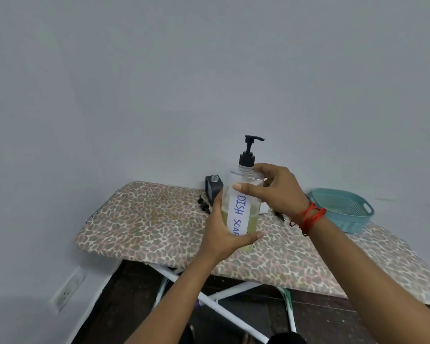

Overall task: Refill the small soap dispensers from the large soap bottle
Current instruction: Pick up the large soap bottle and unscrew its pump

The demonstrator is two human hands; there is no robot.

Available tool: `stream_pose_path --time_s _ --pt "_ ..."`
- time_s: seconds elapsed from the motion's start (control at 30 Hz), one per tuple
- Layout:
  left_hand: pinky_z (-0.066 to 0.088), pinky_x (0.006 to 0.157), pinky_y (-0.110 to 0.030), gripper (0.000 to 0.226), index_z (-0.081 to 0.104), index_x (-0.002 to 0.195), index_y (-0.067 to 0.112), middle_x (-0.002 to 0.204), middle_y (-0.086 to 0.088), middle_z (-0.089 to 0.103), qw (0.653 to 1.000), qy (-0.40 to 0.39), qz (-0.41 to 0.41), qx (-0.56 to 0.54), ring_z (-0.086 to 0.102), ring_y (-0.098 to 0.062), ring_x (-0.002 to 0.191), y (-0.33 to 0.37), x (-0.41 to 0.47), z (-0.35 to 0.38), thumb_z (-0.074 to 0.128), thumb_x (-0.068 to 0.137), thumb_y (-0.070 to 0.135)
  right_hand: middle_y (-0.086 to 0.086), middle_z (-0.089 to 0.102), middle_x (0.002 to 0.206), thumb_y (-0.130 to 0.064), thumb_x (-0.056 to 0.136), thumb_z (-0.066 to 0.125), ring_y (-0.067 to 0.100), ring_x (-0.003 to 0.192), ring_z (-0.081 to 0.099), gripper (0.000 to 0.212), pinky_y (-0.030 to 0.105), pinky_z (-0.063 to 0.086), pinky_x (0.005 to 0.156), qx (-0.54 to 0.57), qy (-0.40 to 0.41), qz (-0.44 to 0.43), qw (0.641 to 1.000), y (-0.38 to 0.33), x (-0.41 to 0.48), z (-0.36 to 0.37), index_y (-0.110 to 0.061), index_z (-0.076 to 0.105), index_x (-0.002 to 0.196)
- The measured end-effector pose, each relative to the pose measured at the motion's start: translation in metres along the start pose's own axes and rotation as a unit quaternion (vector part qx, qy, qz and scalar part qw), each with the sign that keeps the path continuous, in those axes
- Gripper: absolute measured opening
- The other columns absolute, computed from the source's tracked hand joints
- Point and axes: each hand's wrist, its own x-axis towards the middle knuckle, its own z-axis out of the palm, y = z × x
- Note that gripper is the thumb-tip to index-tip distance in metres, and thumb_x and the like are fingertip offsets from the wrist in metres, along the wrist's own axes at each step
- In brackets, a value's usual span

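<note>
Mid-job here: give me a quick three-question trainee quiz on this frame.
1. True or false: the black pump is fitted on the dish soap bottle.
2. Which hand grips the bottle higher up, near its shoulder? A) left hand B) right hand
3. Fill in: seen from the camera, the teal basket sits on the ironing board to the bottle's ____.
Key: 1 true; 2 B; 3 right.
</note>
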Motion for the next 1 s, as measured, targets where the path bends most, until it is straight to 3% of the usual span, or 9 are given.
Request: stream_pose_path --time_s 0.1,0.17,0.3,0.43,0.5,0.7,0.77,0.93,1.0 --pt "0.059 0.071 -0.022 0.106 0.040 0.144 0.032 0.111 0.016 0.070 0.999 0.031 -0.007 0.035 0.072 -0.007 0.095 0.008 -0.007 0.002 0.098 0.057 0.042 -0.011 0.074 0.105 -0.062 0.065 0.083 0.003 0.082 0.070 0.051 0.035 0.060 0.080 -0.016 -0.015 0.011 1.000 -0.007 -0.004 -0.006 -0.035 0.074 0.107" --pt "0.057 0.066 -0.019 0.107 0.039 0.145 0.035 0.110 0.015 0.069 0.997 0.056 -0.001 0.055 0.072 -0.007 0.091 0.012 -0.011 0.004 0.097 0.054 0.044 -0.014 0.066 0.102 -0.078 0.065 0.070 -0.001 0.081 0.063 0.045 0.021 0.050 0.074 -0.055 0.008 0.007 0.998 -0.017 -0.003 -0.009 -0.045 0.072 0.097" --pt "0.062 0.071 -0.033 0.115 0.031 0.149 0.041 0.129 0.007 0.062 0.990 0.087 -0.002 0.108 0.069 -0.012 0.098 0.023 -0.017 0.010 0.092 0.053 0.049 -0.012 0.045 0.046 -0.094 0.065 0.053 0.004 0.047 0.046 0.066 0.023 0.034 0.055 -0.093 0.148 0.005 0.985 -0.037 0.012 -0.007 -0.030 0.071 0.066" --pt "0.061 0.070 -0.032 0.112 0.032 0.148 0.039 0.126 0.005 0.064 0.985 0.122 -0.006 0.125 0.069 -0.010 0.094 0.029 -0.018 0.016 0.089 0.052 0.049 -0.012 0.039 0.035 -0.086 0.065 0.064 0.006 0.039 0.042 0.057 0.023 0.028 0.048 -0.135 0.121 -0.002 0.983 -0.051 0.019 -0.002 -0.035 0.053 0.042" --pt "0.060 0.065 -0.026 0.111 0.033 0.146 0.040 0.120 0.008 0.065 0.985 0.127 -0.010 0.114 0.069 -0.006 0.087 0.032 -0.016 0.015 0.089 0.051 0.049 -0.011 0.038 0.035 -0.072 0.072 0.073 0.008 0.040 0.041 0.065 0.023 0.027 0.048 -0.134 0.110 -0.023 0.985 -0.051 0.023 -0.001 -0.025 0.045 0.038" --pt "0.055 0.063 -0.019 0.103 0.037 0.136 0.049 0.109 0.017 0.066 0.998 0.048 -0.006 0.048 0.069 -0.005 0.089 0.039 -0.008 -0.006 0.094 0.051 0.034 0.004 0.059 0.057 -0.049 0.083 0.075 0.017 0.053 0.050 0.053 0.022 0.038 0.050 -0.159 0.077 -0.044 0.983 -0.053 0.033 -0.009 -0.003 0.061 0.061" --pt "0.056 0.067 -0.022 0.096 0.044 0.131 0.039 0.104 0.018 0.067 1.000 0.021 -0.006 0.017 0.069 -0.007 0.090 0.041 -0.004 -0.012 0.094 0.051 0.023 0.007 0.069 0.068 -0.047 0.085 0.074 0.015 0.058 0.055 0.047 0.025 0.043 0.057 -0.150 0.052 -0.067 0.985 -0.058 0.032 -0.012 -0.003 0.068 0.067" --pt "0.058 0.082 -0.026 0.081 0.055 0.125 0.030 0.113 0.007 0.073 0.997 -0.033 0.011 -0.064 0.071 -0.016 0.105 0.052 -0.002 -0.019 0.091 0.055 0.013 0.023 0.069 0.094 -0.032 0.089 0.075 0.015 0.082 0.062 0.023 0.035 0.051 0.081 0.016 -0.137 -0.114 0.984 -0.074 0.040 -0.033 -0.011 0.075 0.096" --pt "0.059 0.081 -0.027 0.078 0.057 0.126 0.026 0.113 0.001 0.074 0.996 -0.039 0.012 -0.076 0.072 -0.019 0.104 0.057 0.001 -0.020 0.091 0.057 0.012 0.025 0.064 0.099 -0.026 0.086 0.076 0.018 0.092 0.064 0.035 0.032 0.053 0.085 0.095 -0.167 -0.102 0.976 -0.076 0.043 -0.048 -0.012 0.070 0.117"
